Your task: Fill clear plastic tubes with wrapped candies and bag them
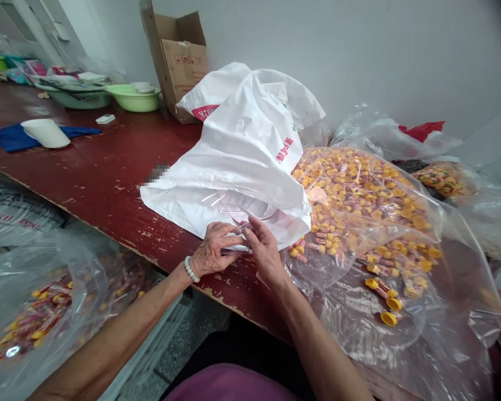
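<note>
At the mouth of a large white sack, my left hand is closed round some thin clear plastic pieces. My right hand pinches at the same pieces from the right, its thumb and forefinger together near their upper end. Inside the sack's opening lie several thin clear pieces. Right of the sack, a big clear plastic bag holds many small tubes with yellow caps. A few capped tubes lie nearer the bag's front.
The worn red table carries an open cardboard box, a green basin, a white cup on blue cloth and a small white object. Below the table's left edge are clear bags of tubes.
</note>
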A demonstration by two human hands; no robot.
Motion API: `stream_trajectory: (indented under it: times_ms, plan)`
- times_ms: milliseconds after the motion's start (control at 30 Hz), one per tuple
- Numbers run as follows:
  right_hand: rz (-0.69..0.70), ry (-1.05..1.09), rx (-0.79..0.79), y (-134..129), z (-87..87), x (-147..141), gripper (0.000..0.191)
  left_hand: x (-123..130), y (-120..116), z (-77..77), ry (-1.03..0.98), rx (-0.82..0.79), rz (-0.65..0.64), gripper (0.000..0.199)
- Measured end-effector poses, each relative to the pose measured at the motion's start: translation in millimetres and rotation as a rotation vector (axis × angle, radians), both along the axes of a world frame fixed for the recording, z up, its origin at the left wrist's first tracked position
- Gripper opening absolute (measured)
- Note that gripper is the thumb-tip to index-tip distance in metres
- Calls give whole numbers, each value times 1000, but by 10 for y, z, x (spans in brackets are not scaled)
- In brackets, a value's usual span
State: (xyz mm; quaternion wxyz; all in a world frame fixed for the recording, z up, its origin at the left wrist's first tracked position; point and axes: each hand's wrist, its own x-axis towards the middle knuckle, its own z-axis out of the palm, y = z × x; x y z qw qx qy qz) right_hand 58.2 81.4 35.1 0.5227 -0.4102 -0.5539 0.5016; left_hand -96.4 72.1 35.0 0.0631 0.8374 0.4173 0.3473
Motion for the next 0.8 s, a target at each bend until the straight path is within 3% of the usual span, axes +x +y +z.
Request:
stream_trajectory:
  times_ms: [67,133,233,333,433,500,567,633,733,800]
  plan:
    - [-6,117,-68,34,-13,-21,42,4,-64,12,-28,-48,16,25]
    - [-123,97,-46,-8,16,-8,39,-15,-124,21,-49,-122,57,29]
    - [-241,-148,151,-78,97,43,33,-62,-205,31,17,-280,58,26]
    - [-226,-429,339,31,126,61,43,-83,-277,68,110,-435,77,33]
    - [-230,-629,311,328,93,7,49,-77,-354,150,67,-557,96,44]
    - [-227,-748,234,532,76,-65,39,-83,-409,206,-25,-617,56,36]
    - [-188,-873,216,673,78,-153,31,-115,-457,238,-120,-662,35,27]
    - [-103,-1025,314,741,89,-237,26,-177,-484,239,-200,-676,78,23]
    - [49,-1274,488,754,84,-321,27,-306,-473,205,-283,-614,255,23]
    - [90,-1378,498,747,63,-338,27,-393,-440,183,-258,-553,353,23]
